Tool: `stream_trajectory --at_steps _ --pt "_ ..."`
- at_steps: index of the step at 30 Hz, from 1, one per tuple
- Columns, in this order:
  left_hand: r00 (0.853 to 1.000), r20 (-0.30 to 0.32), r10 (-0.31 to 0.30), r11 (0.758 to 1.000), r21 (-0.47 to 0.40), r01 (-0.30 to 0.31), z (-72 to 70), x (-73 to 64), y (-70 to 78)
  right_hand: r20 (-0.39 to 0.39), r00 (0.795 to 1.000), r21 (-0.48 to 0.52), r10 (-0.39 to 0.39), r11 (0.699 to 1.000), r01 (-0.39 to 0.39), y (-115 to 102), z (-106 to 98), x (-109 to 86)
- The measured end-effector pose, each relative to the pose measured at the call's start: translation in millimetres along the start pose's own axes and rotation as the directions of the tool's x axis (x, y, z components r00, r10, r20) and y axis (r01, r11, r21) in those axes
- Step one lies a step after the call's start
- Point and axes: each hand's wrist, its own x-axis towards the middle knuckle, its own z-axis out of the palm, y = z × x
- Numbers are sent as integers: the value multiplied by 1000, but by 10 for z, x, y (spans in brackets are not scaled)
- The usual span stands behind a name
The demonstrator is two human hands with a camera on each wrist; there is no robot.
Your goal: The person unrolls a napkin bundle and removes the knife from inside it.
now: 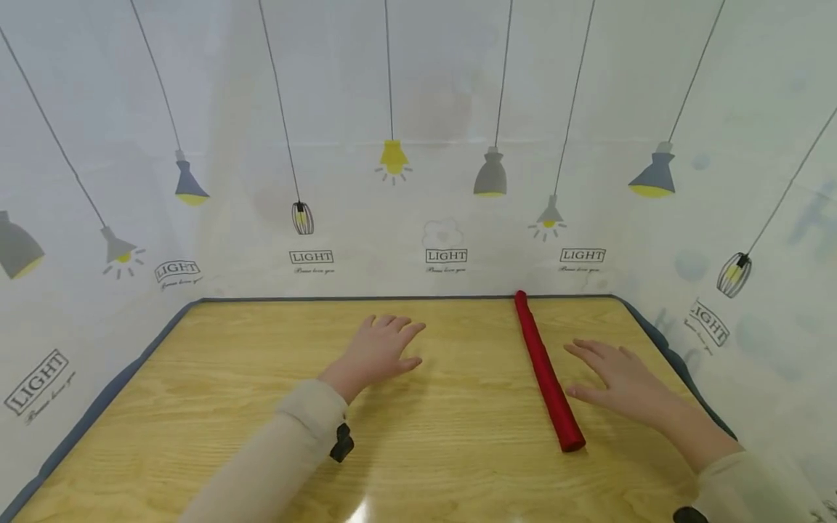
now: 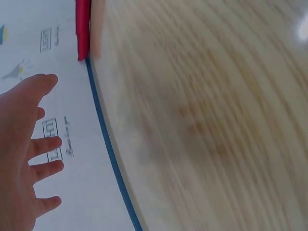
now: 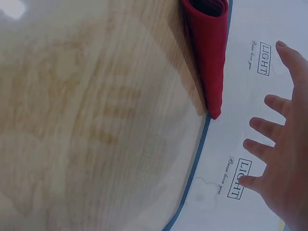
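Note:
A rolled-up red cloth (image 1: 548, 374) lies lengthwise on the wooden table, its far end at the back edge. In the right wrist view the roll (image 3: 211, 57) shows a hollow, layered near end. My right hand (image 1: 617, 378) hovers just right of the roll, fingers spread and holding nothing. Left of the roll, over the middle of the table, my left hand (image 1: 379, 352) is held with its fingers apart and nothing in it. The left wrist view shows the same hand (image 2: 19, 154) with the far end of the red cloth (image 2: 83, 33) beyond it.
The wooden table (image 1: 261, 341) has a dark blue edge (image 1: 392, 297) along its back and sides. White sheeting (image 1: 353, 94) printed with hanging lamps and the word LIGHT rises behind the table and on both sides.

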Motion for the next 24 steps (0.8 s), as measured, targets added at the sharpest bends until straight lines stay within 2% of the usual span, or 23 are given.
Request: stream_trajectory --at_steps 9,19,24 --pt "995 -27 96 995 -35 -97 19 230 331 47 999 -9 -17 1000 18 -46 110 -49" --pt "989 22 143 989 -52 -142 73 471 649 100 995 -9 -3 1000 4 -114 190 -141" --pt "984 21 176 984 -46 -175 106 586 818 118 993 -18 -10 1000 12 -139 229 -140"
